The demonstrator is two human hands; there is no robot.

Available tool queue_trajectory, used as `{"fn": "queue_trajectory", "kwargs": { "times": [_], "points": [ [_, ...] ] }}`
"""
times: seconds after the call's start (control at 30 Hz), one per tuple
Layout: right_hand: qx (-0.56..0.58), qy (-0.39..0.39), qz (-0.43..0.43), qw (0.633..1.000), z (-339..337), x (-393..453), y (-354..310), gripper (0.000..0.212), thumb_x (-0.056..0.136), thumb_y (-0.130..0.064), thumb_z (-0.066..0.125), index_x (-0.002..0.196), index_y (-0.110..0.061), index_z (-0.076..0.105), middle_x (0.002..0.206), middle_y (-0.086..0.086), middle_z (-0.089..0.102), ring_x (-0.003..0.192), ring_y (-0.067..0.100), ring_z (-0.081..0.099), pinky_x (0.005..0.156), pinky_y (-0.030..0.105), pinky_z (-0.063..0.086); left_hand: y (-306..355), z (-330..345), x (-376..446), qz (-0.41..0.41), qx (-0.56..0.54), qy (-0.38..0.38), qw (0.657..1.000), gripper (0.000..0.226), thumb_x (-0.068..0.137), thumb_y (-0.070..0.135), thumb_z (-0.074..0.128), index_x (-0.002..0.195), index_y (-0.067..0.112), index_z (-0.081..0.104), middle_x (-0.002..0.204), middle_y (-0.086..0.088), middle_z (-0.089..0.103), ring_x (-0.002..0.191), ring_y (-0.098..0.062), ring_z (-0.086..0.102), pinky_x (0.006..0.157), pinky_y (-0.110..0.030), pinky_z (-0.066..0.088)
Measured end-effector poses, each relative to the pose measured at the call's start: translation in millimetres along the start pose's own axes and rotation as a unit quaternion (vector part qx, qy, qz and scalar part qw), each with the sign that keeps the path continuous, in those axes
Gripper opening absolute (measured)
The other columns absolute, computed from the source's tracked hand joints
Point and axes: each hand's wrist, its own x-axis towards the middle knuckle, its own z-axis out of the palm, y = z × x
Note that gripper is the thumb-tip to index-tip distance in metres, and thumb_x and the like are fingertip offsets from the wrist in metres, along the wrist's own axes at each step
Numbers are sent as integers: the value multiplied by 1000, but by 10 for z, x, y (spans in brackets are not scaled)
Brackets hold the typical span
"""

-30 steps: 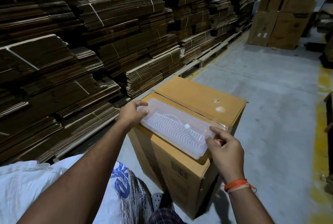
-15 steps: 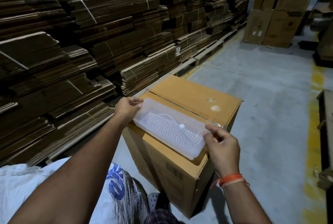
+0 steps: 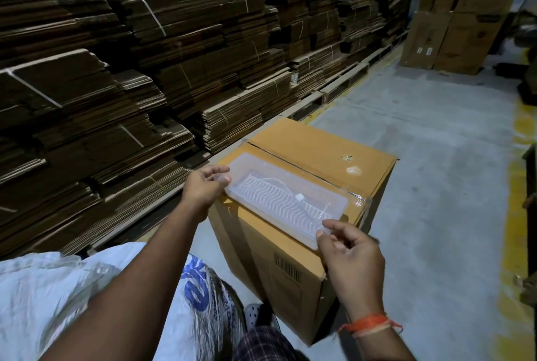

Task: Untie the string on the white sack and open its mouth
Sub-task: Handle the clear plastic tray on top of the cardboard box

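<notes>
A white woven plastic sack [image 3: 49, 299] with blue printed lettering lies crumpled at the lower left of the head view, beside the person's left arm and next to a tall brown corrugated cardboard box [image 3: 293, 256] standing on the grey concrete floor [image 3: 441, 192]. The sack's mouth and any string on it cannot be made out from this angle.

Neither hand touches the sack. Both are at a clear, shallow rectangular plastic tray [image 3: 286, 200] with a wavy ribbed base, which lies flat on top of the box. The left hand [image 3: 203, 189] is at the tray's far left corner, thumb and fingers loosely curled and pinching its rim. The right hand [image 3: 348, 259], an orange thread band [image 3: 369, 323] at its wrist, meets the tray's near right corner with thumb and forefinger closing on the edge, the other fingers relaxed.

Bundled stacks of flattened brown cardboard [image 3: 130, 84] line the left side on wooden pallets [image 3: 345, 84]. A yellow painted line [image 3: 520, 186] runs down the floor at right.
</notes>
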Motion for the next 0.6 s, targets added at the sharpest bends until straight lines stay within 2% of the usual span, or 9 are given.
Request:
{"fn": "queue_trajectory", "kwargs": {
  "times": [0.1, 0.23, 0.37, 0.47, 0.53, 0.6],
  "points": [
    [-27, 12, -19, 999, 20, -11, 22, 14, 86, -11, 80, 97, -20, 80, 65, -21, 70, 69, -16, 66, 55, 7, 48, -12, -8, 2, -1, -2, 0, 1000, 25, 95, 9, 72, 118, 19, 75, 128, -11, 66, 114, -29, 66, 77, -38, 58],
    [-40, 29, -26, 998, 19, 7, 47, 15, 86, -10, 79, 94, -22, 79, 63, -18, 72, 69, -12, 68, 61, 16, 56, -53, -13, 49, -9, -6, 5, 1000, 22, 94, 10, 74, 111, 23, 78, 125, -11, 69, 112, -33, 69, 82, -44, 62],
    [-32, 15, -32, 999, 4, 1, 43, 15, 87, -7, 78, 100, -15, 80, 70, -15, 73, 68, -13, 67, 52, 3, 48, -74, -35, 64, -10, -14, 5, 1000, 22, 93, 9, 75, 104, 27, 79, 125, -12, 70, 114, -32, 70, 88, -47, 64],
    [-20, 19, -42, 999, -14, -59, 52, 23, 88, -11, 77, 111, -16, 78, 92, -5, 74, 75, -8, 70, 54, -2, 45, -93, -115, -42, 11, -1, 12, 1000, 23, 90, 14, 78, 102, 34, 80, 127, -10, 70, 116, -29, 69, 86, -43, 62],
    [-51, 45, -79, 995, -25, -152, 93, 29, 87, -14, 79, 115, -18, 76, 114, 2, 63, 90, 5, 69, 58, -4, 45, -133, -259, -258, 29, 18, 24, 999, 26, 89, 16, 80, 105, 36, 80, 125, -7, 72, 114, -25, 69, 91, -44, 60],
    [-82, 69, -124, 987, 7, -301, 162, 29, 84, -11, 81, 112, -18, 78, 121, 3, 51, 97, 19, 66, 62, -7, 44, -251, -454, -574, 35, 33, 27, 998, 26, 89, 15, 80, 109, 33, 79, 122, -2, 77, 111, -23, 71, 90, -38, 55]
  ]
}}
